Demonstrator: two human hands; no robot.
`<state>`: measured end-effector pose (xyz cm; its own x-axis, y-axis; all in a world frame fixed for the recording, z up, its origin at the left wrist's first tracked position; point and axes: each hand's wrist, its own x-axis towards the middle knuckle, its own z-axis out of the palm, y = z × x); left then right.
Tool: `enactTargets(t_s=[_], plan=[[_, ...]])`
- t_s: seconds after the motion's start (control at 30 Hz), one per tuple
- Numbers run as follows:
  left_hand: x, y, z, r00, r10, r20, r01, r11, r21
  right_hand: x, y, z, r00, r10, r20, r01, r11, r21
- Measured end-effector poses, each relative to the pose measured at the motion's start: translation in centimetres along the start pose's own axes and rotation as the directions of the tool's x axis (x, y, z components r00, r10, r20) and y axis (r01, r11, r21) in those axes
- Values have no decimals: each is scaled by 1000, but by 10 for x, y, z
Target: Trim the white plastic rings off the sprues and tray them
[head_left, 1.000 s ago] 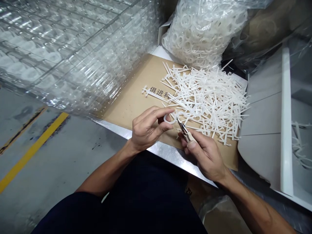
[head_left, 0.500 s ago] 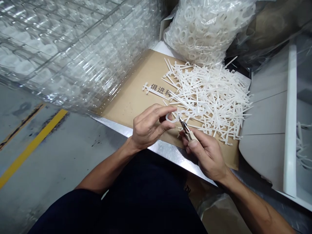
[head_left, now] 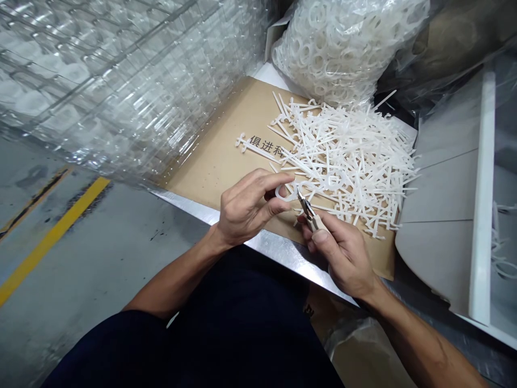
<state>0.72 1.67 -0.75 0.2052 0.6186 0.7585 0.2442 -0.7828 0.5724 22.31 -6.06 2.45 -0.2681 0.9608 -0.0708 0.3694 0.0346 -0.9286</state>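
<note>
My left hand [head_left: 246, 207] pinches a small white plastic ring piece [head_left: 283, 192] between thumb and fingers, just above the cardboard sheet [head_left: 218, 161]. My right hand [head_left: 343, 256] is closed round the pale handles of small cutting pliers [head_left: 307, 209]. The pliers' tips touch the ring piece on its right side. A heap of white plastic sprue sticks [head_left: 347, 161] lies on the cardboard just beyond both hands.
A clear bag of white plastic rings [head_left: 343, 48] stands behind the heap. Stacked clear plastic trays [head_left: 121, 75] fill the left. A white bin [head_left: 456, 215] is on the right. The metal table edge [head_left: 266, 245] runs under my hands; grey floor with a yellow line [head_left: 52, 237] lies left.
Both hands stay almost in place with the ring piece and pliers; they have shifted slightly up and away along with the view.
</note>
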Motion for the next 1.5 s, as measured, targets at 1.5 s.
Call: enactTargets(t_s=[1.5], plan=[[-2,5,-5,850,-489,196,507,660,-554,0,5,6,998,50,40,-55,990,134]])
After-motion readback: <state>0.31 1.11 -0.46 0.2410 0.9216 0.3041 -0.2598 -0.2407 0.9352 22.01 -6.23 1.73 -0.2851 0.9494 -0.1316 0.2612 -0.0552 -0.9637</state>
